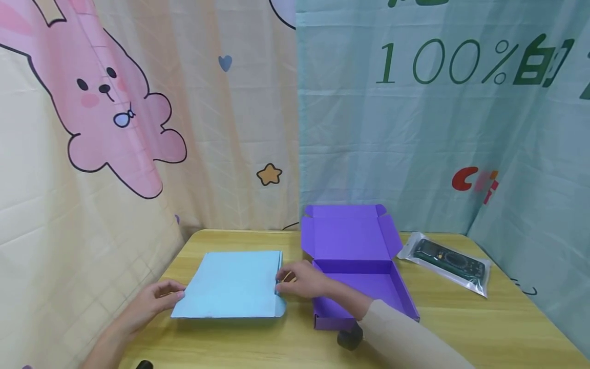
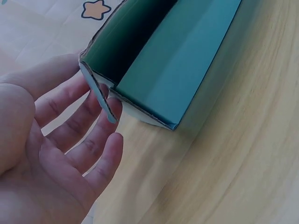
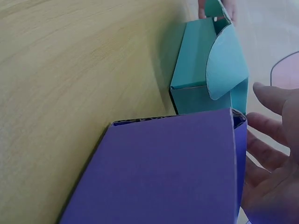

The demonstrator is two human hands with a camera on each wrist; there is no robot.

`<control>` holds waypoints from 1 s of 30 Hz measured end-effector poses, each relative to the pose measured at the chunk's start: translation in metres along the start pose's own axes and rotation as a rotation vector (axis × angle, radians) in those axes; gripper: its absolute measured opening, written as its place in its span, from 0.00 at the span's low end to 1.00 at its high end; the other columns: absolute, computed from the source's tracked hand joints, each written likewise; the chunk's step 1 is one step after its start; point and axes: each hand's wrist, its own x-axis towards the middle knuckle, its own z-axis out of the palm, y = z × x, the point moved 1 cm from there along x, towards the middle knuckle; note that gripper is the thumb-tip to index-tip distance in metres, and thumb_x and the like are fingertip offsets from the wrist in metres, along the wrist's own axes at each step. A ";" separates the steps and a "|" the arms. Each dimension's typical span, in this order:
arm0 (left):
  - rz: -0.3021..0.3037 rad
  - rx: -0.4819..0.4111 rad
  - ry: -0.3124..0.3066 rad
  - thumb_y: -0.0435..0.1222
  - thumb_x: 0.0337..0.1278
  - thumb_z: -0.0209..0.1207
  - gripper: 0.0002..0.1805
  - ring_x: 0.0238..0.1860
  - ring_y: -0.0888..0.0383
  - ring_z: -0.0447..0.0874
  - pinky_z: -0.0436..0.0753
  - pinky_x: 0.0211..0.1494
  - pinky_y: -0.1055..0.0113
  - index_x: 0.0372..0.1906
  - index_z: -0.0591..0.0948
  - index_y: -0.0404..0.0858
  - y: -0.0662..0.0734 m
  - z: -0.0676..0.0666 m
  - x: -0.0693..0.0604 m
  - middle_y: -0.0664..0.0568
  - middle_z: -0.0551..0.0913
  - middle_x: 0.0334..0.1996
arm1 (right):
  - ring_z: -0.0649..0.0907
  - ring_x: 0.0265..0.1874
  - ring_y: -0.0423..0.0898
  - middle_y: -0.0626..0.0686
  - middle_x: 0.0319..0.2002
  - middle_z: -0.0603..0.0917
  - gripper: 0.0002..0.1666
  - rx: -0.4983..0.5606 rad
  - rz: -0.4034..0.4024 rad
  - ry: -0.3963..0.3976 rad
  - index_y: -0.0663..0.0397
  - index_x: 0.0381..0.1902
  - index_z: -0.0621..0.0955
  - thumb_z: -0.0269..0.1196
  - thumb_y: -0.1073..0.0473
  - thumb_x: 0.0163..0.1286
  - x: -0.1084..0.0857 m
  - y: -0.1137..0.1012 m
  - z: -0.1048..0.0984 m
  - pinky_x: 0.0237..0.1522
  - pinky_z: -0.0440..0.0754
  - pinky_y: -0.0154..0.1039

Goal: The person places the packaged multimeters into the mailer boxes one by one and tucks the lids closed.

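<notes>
A light blue cardboard box (image 1: 235,282) lies at the left centre with its lid partly closed. In the left wrist view a dark gap shows under the lid, beside a loose side flap (image 2: 97,91). My left hand (image 1: 154,302) holds the box's left edge, its thumb at the lid and its fingers around the flap. At the right edge my right hand (image 1: 304,279) touches the lid side with thumb and forefinger apart. The right wrist view shows those fingers spread, partly hidden behind a purple box, and a rounded light blue flap (image 3: 226,65) sticking out.
An open purple box (image 1: 364,307) stands right of centre, its lid raised at the back, under my right forearm. Farther right lies a multimeter (image 1: 449,261) in a clear plastic bag. A small black object (image 1: 350,338) sits by the purple box. Printed curtains (image 1: 230,128) hang behind the table.
</notes>
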 end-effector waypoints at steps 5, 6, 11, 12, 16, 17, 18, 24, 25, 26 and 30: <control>-0.028 0.061 0.039 0.40 0.75 0.60 0.24 0.62 0.50 0.78 0.79 0.62 0.58 0.67 0.76 0.31 0.004 0.004 0.006 0.39 0.75 0.66 | 0.85 0.49 0.47 0.47 0.49 0.85 0.14 -0.076 -0.023 0.025 0.52 0.48 0.86 0.72 0.51 0.70 0.006 0.001 0.001 0.46 0.83 0.34; -0.030 0.074 0.041 0.42 0.75 0.61 0.26 0.64 0.47 0.77 0.77 0.64 0.54 0.69 0.75 0.33 0.004 0.004 0.007 0.39 0.73 0.69 | 0.84 0.52 0.49 0.49 0.51 0.85 0.16 -0.097 -0.029 0.030 0.53 0.49 0.86 0.72 0.51 0.70 0.006 0.001 0.001 0.49 0.82 0.36; -0.027 0.116 0.027 0.45 0.74 0.62 0.31 0.67 0.45 0.76 0.74 0.66 0.55 0.75 0.72 0.37 0.006 0.007 0.011 0.40 0.69 0.74 | 0.78 0.63 0.54 0.56 0.60 0.82 0.24 -0.197 -0.076 0.007 0.59 0.58 0.84 0.70 0.50 0.72 0.009 0.000 -0.001 0.64 0.76 0.44; -0.023 0.110 0.024 0.44 0.74 0.62 0.31 0.66 0.49 0.77 0.75 0.65 0.60 0.75 0.71 0.37 0.005 0.007 0.011 0.40 0.69 0.73 | 0.78 0.64 0.54 0.56 0.61 0.82 0.24 -0.210 -0.086 -0.003 0.60 0.59 0.84 0.69 0.51 0.72 0.009 -0.001 -0.001 0.67 0.74 0.45; 0.014 0.075 0.009 0.41 0.74 0.62 0.31 0.61 0.62 0.80 0.75 0.58 0.74 0.75 0.70 0.33 0.003 0.007 0.011 0.38 0.69 0.73 | 0.78 0.65 0.53 0.57 0.61 0.82 0.24 -0.228 -0.099 -0.029 0.60 0.59 0.84 0.68 0.51 0.73 0.011 0.000 0.001 0.68 0.73 0.44; 0.020 0.061 0.007 0.39 0.74 0.62 0.30 0.60 0.63 0.80 0.75 0.58 0.75 0.74 0.71 0.32 0.002 0.007 0.012 0.38 0.69 0.73 | 0.77 0.65 0.53 0.56 0.61 0.82 0.24 -0.230 -0.092 -0.031 0.60 0.58 0.84 0.69 0.50 0.72 0.011 0.000 0.001 0.68 0.72 0.44; 0.033 0.053 -0.001 0.38 0.74 0.62 0.30 0.59 0.64 0.80 0.75 0.57 0.75 0.74 0.70 0.31 0.001 0.007 0.012 0.36 0.69 0.73 | 0.77 0.65 0.53 0.56 0.61 0.82 0.24 -0.236 -0.084 -0.034 0.60 0.58 0.85 0.69 0.50 0.72 0.012 0.000 0.002 0.68 0.72 0.44; 0.099 0.042 -0.014 0.34 0.73 0.61 0.28 0.59 0.63 0.80 0.78 0.56 0.72 0.72 0.72 0.28 -0.001 0.010 0.010 0.33 0.70 0.72 | 0.77 0.66 0.52 0.55 0.61 0.82 0.25 -0.264 -0.061 -0.049 0.58 0.57 0.85 0.71 0.48 0.71 0.009 0.000 0.004 0.69 0.71 0.44; 0.106 0.039 -0.006 0.33 0.73 0.62 0.27 0.59 0.64 0.80 0.78 0.56 0.72 0.72 0.73 0.29 -0.001 0.010 0.010 0.33 0.70 0.71 | 0.77 0.65 0.53 0.55 0.61 0.82 0.25 -0.265 -0.067 -0.046 0.58 0.57 0.85 0.71 0.48 0.71 0.009 0.000 0.004 0.68 0.72 0.45; 0.118 0.043 -0.006 0.33 0.73 0.61 0.27 0.59 0.64 0.80 0.78 0.56 0.72 0.71 0.72 0.28 -0.001 0.011 0.010 0.33 0.70 0.71 | 0.77 0.65 0.53 0.55 0.61 0.82 0.24 -0.268 -0.072 -0.043 0.59 0.56 0.85 0.71 0.48 0.70 0.010 0.000 0.004 0.68 0.72 0.45; 0.146 0.055 0.014 0.32 0.72 0.62 0.26 0.60 0.68 0.77 0.79 0.56 0.71 0.70 0.75 0.28 -0.002 0.012 0.010 0.33 0.71 0.71 | 0.77 0.66 0.52 0.55 0.62 0.82 0.24 -0.286 -0.066 -0.047 0.59 0.57 0.85 0.71 0.49 0.71 0.012 0.001 0.004 0.69 0.72 0.43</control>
